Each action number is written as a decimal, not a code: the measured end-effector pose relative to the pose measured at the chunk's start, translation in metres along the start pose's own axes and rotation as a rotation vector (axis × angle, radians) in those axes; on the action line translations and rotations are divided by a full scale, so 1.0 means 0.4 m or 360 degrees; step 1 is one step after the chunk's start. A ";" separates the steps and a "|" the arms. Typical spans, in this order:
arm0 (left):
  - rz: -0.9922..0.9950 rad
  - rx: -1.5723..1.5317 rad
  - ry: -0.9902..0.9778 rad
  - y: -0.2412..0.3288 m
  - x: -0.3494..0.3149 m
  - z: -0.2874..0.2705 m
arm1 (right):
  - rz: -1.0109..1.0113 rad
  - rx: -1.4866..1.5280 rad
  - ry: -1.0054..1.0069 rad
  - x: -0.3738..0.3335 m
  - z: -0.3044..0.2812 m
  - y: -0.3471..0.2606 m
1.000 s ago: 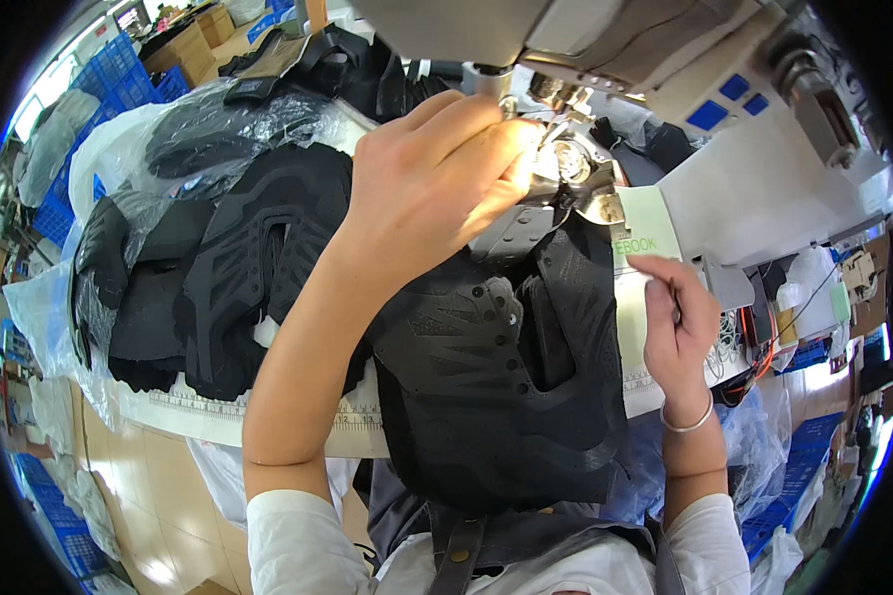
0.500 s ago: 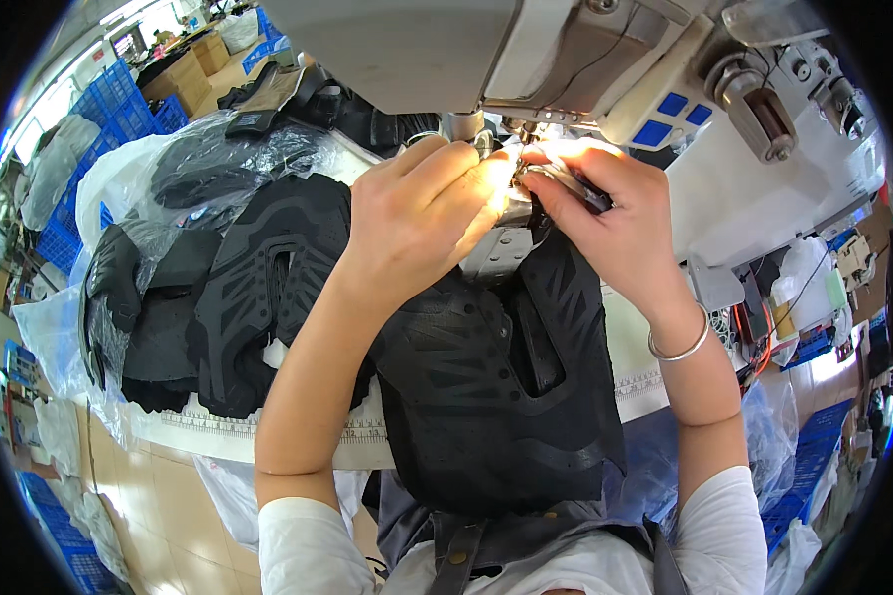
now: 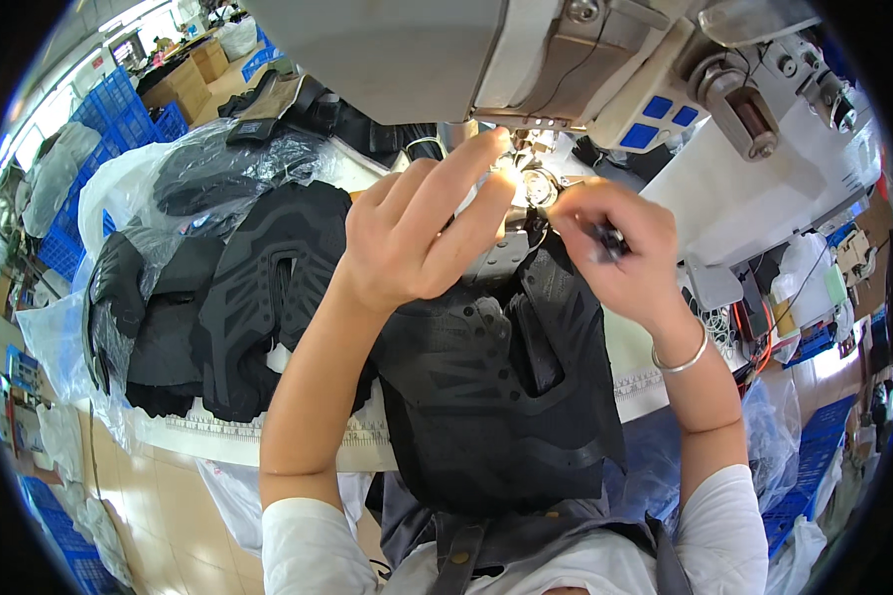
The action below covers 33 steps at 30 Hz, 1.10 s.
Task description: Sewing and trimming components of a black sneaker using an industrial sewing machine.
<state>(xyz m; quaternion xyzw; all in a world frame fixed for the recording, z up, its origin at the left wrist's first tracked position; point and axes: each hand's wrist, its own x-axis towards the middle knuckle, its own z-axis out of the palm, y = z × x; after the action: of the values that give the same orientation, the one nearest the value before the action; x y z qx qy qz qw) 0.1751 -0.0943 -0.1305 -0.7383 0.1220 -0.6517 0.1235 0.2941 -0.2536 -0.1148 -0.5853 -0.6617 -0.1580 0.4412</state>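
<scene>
Pointing lengthwise at machine (image 3: 387, 55): black piece (image 3: 496, 431) | left grip (image 3: 402, 238): parted, apparently empty | right grip (image 3: 640, 253): curled round blurred tool (image 3: 609, 242)

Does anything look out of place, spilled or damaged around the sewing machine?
Nothing spilled or damaged stands out. Only mildly untidy: the large black piece overhangs the front of the white table, and dark pieces at left overlap unevenly.

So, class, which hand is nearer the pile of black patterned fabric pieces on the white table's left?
Left: the left hand is right of the pile; the right hand is farther right, beyond the left.
</scene>
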 end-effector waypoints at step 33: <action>-0.1980 -0.1007 -0.1142 0.020 0.113 -0.119 | 0.0167 -0.0149 0.0724 -0.061 -0.075 0.060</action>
<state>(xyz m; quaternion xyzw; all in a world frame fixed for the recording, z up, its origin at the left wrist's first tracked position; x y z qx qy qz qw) 0.1333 -0.1182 -0.0853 -0.8365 -0.1814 -0.2571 -0.4487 0.3261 -0.2844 -0.1240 -0.5881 -0.5057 -0.2932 0.5589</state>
